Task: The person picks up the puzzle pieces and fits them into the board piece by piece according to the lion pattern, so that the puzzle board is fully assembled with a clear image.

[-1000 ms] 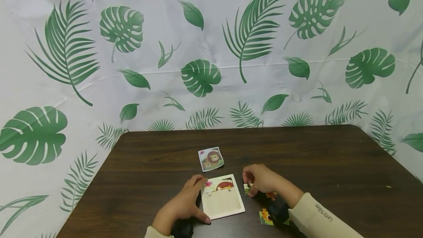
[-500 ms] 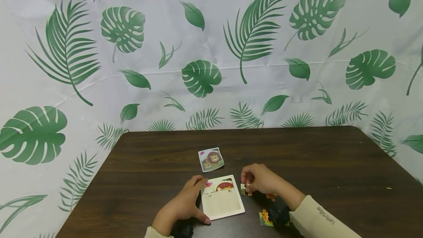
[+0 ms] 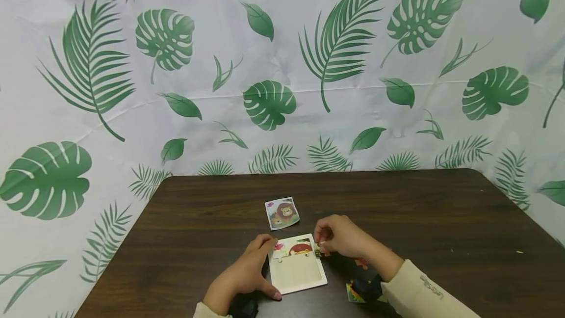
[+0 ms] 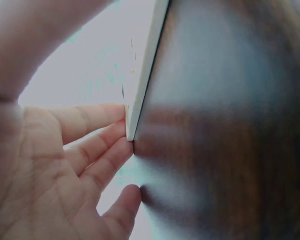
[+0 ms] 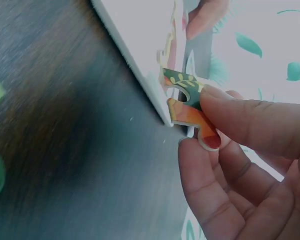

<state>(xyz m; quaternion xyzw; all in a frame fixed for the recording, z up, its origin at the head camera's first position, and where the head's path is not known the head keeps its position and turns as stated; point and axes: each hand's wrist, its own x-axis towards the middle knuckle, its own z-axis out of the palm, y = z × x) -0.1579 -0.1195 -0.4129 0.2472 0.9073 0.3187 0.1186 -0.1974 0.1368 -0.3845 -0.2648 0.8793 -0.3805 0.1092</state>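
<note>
the right hand (image 3: 345, 237) pinches a thin, knobbed puzzle piece (image 5: 192, 115) at the rim of a square, pale wooden tray (image 3: 304, 286). the left hand (image 3: 248, 270), spread wide, touches its edge.

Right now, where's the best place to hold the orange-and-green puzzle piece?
Probably the edge facing away from the tray, pinched from the right, like the right hand does: the puzzle piece is thin and flat, and that leaves its notched edge free, facing the tray.

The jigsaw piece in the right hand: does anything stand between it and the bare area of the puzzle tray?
Only the puzzle tray's right rim, beside the jigsaw piece; nothing else visible blocks it. The left hand is at the opposite side.
</note>
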